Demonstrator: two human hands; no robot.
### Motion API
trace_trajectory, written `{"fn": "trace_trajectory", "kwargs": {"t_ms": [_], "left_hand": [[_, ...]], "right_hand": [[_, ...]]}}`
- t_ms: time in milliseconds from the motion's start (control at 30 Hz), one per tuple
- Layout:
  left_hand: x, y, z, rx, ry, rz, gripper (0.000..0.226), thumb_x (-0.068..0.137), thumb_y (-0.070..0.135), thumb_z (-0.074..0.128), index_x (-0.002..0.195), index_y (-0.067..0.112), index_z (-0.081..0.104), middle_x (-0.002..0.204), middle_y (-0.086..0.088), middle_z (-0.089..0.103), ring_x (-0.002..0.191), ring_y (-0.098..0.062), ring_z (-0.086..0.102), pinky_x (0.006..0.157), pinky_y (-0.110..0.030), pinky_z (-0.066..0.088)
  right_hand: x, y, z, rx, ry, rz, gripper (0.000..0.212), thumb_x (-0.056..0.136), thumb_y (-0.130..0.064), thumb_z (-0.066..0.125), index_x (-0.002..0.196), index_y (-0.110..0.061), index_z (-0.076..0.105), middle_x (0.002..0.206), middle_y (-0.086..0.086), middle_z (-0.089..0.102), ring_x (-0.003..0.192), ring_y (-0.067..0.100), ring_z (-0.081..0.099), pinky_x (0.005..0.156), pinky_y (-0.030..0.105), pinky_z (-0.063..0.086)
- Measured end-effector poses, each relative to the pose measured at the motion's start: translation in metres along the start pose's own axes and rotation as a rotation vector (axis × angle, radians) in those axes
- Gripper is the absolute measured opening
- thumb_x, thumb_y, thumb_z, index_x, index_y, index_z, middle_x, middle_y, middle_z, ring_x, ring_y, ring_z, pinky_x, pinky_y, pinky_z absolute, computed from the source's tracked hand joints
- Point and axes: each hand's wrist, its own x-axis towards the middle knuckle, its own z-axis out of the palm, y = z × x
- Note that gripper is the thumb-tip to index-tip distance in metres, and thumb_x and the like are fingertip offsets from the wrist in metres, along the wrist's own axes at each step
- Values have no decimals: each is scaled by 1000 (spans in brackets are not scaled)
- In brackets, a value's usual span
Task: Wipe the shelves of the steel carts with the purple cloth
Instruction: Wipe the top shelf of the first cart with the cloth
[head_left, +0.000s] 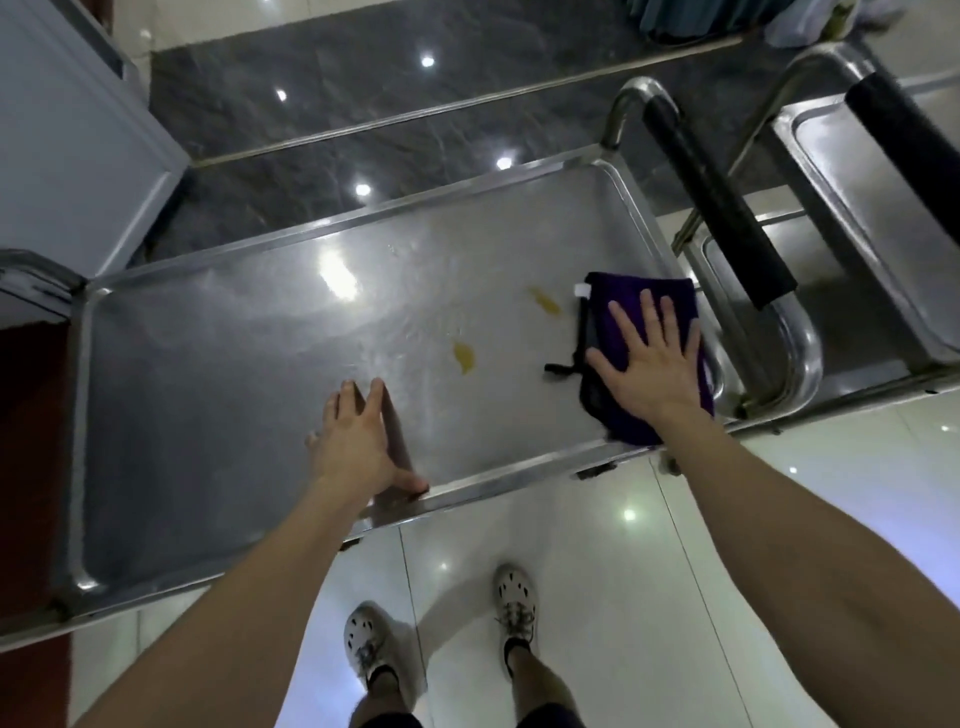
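Purple cloth (613, 299) lay at the right end of the cart's top shelf (234, 364) under my flat, spread right hand (649, 358); left hand (353, 447) rested released near the rim. Yellow smears (464, 357) sat between them, glossy tiles (571, 597) below; a second cart (857, 208) was cut off right

Glossy tiled room, lit from overhead.
Pale floor tiles (623, 597) fill 6 o'clock, and a dark marble band (322, 104) crosses 12. Both mirror round light spots (427, 61). A grey cabinet (67, 156) stands at 10, a dark red panel (31, 467) at 8, and bluish fabric (675, 21) at 1.
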Motion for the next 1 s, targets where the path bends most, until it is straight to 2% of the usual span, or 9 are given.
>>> {"fn": "trace_trajectory", "kwargs": {"t_ms": [100,167,367,567,633,700,800,900,1000], "left_hand": [[3,-2,1,14,22,9,167,47,73,100,173,33,-1,182,-6,0,168,-36,6,128,-66,29],[4,-5,3,4,28,8,167,47,74,100,173,33,-2,182,-4,-1,168,-34,6,130,-64,27],[7,-18,7,-17,15,-46,179,44,76,99,173,16,-10,183,1,-10,170,-24,-1,134,-58,22],[7,-22,8,5,25,-46,177,46,81,95,173,19,-11,183,0,-11,170,-26,-2,134,-56,22],[9,-22,8,10,28,-38,177,45,82,95,173,19,-10,183,1,-11,170,-26,-1,134,-56,22],[9,-21,9,12,27,-40,177,45,84,93,173,20,-12,183,2,-13,170,-25,-3,135,-56,21],[10,-20,10,23,38,-43,176,46,87,90,173,22,-14,183,3,-15,170,-24,-5,135,-55,22],[9,-19,10,28,45,-39,174,49,88,88,172,22,-15,182,4,-16,170,-23,-6,135,-53,20],[10,-20,11,24,52,-35,173,50,89,88,172,23,-17,182,4,-17,170,-23,-6,136,-52,17]], "right_hand": [[31,-67,4,69,96,278,90,100,-81,18,174,-32,6,180,17,-7,165,41,-11,126,73,-6],[41,-121,8,95,121,247,89,100,-79,15,174,-31,6,180,21,-6,164,46,-11,123,76,-6],[13,-189,42,-121,59,-721,81,103,-82,17,172,-43,3,182,10,-6,166,37,-15,127,71,-8],[57,-163,26,-132,26,-984,71,105,-74,28,170,-49,14,182,-3,1,168,26,-8,132,61,-5],[94,-146,10,-92,46,-885,70,104,-70,34,169,-48,22,182,-5,8,168,24,-1,132,60,2],[134,-126,-8,-54,64,-630,72,102,-73,31,169,-49,22,182,-4,7,168,23,0,130,64,8],[179,-108,-22,-12,101,-219,79,98,-76,24,171,-44,20,182,2,6,168,28,-1,131,66,-1],[197,-137,-22,48,123,50,87,95,-76,17,173,-37,16,182,9,4,167,36,-4,128,71,-5],[201,-198,-22,65,126,152,88,96,-71,15,174,-31,10,181,17,0,165,45,-7,123,78,-5]]}}
